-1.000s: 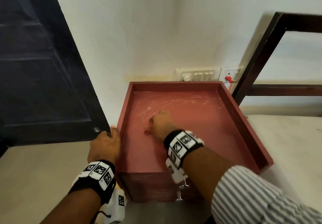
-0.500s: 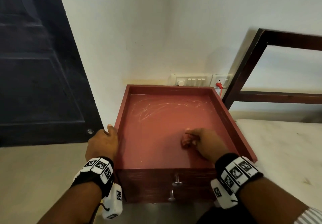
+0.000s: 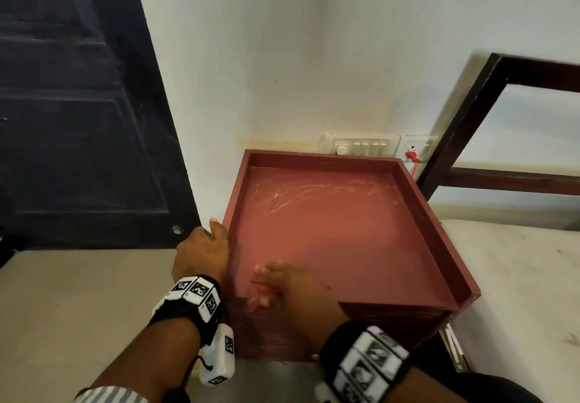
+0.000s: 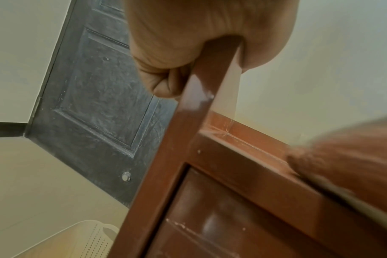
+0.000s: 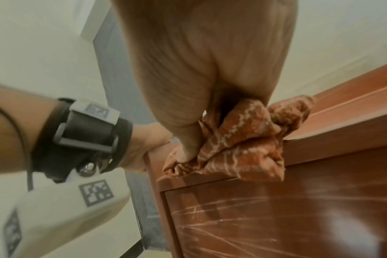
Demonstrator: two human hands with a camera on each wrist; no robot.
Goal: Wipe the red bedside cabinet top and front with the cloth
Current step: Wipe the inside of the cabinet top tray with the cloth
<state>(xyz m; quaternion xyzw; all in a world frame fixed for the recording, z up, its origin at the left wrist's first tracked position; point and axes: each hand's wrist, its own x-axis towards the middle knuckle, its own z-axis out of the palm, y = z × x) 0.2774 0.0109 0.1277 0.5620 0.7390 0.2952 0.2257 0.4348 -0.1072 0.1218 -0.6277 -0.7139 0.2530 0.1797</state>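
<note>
My right fingers are curled into a bunched red-orange patterned cloth, pinching it tight against the front lip of the red bedside cabinet. In the head view the right hand sits low and centre in the frame, with the cloth poking out at its left side, right at the near left corner of the cabinet's recessed top. The right wrist view shows the cloth draped over that front edge, its lower fold hanging onto the dark, scratched drawer front.

My left fingers are wrapped round the raised left rim of the cabinet, thumb on one side and the rest on the other, gripping it. In the head view that left hand is just left of the right hand, at the lower middle of the frame.

Pale scribbled streaks cross the far part of the top. Behind the cabinet, a switch panel and a socket with a red plug sit on the white wall. A dark door fills the upper left, a dark wooden frame the right edge, with a pale mattress below it.
</note>
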